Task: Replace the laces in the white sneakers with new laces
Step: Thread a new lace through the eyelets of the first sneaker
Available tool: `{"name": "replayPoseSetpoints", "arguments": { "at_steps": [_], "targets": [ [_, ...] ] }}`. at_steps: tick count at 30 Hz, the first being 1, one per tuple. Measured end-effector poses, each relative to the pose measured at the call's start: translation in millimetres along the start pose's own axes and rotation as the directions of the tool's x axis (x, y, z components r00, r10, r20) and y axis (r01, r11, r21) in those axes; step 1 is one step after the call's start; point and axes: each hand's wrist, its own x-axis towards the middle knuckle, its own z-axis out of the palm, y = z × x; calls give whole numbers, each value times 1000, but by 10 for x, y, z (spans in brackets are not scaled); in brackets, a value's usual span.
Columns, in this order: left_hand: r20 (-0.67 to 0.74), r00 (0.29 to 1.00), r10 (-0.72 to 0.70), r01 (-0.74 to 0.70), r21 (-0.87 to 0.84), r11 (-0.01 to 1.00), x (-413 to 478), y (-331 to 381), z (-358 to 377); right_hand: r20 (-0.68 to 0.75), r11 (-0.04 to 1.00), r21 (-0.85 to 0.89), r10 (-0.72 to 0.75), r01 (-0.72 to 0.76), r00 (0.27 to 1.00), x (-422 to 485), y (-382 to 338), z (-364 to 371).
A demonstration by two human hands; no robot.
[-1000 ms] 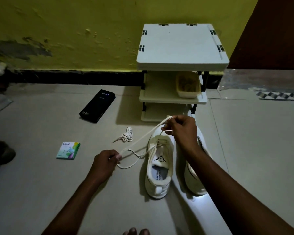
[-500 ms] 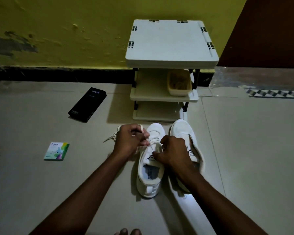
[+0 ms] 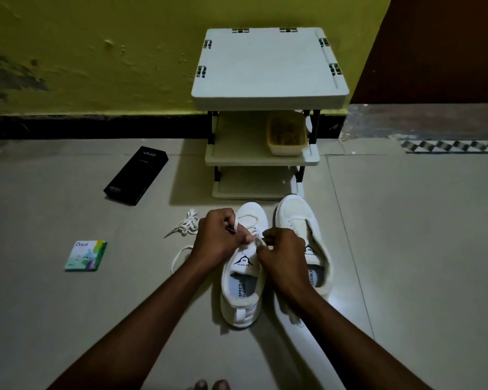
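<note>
While both hands meet over the eyelets of the left sneaker [image 3: 241,291], we see the left hand [image 3: 214,237] with fingers curled, pinching a white lace [image 3: 255,240] just above the tongue. The right hand [image 3: 283,254] pinches the same lace from the other side, fingertips close to those of the left. A slack loop of this lace trails out to the left and lies on the floor [image 3: 406,249] under the left forearm.

That sneaker stands upright on its sole. Its long axis runs straight away from us, toe toward the wall [image 3: 96,52] and heel toward us. The right sneaker [image 3: 293,215] sits just beside it, parallel and pointing the same way. It is set a little farther forward, and our right hand and forearm cover its near half.

A bundled lace [image 3: 188,223] lies on the floor just left of the left hand. Beyond the toes of the shoes a white shelf rack [image 3: 268,68] stands against the wall, with a tub [image 3: 286,136] on its middle shelf. Farther left a black box [image 3: 135,178] lies at a slant, and a green packet [image 3: 86,256] lies well apart from it, nearer us. At the bottom edge we see bare toes [image 3: 209,385].
</note>
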Motion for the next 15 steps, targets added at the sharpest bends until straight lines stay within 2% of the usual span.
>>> {"name": "replayPoseSetpoints", "arguments": {
  "at_steps": [5, 8, 15],
  "targets": [
    [54, 996, 74, -82, 155, 984, -17, 96, -7, 18, 998, 47, 41, -42, 999, -10, 7, -24],
    [35, 990, 138, -143, 266, 953, -24, 76, 42, 10, 997, 62, 50, -51, 999, -9, 6, -28],
    [-65, 980, 188, -170, 216, 962, -84, 83, 154, -7, 995, 59, 78, -77, 997, 33, 74, 28]
  ]
}}
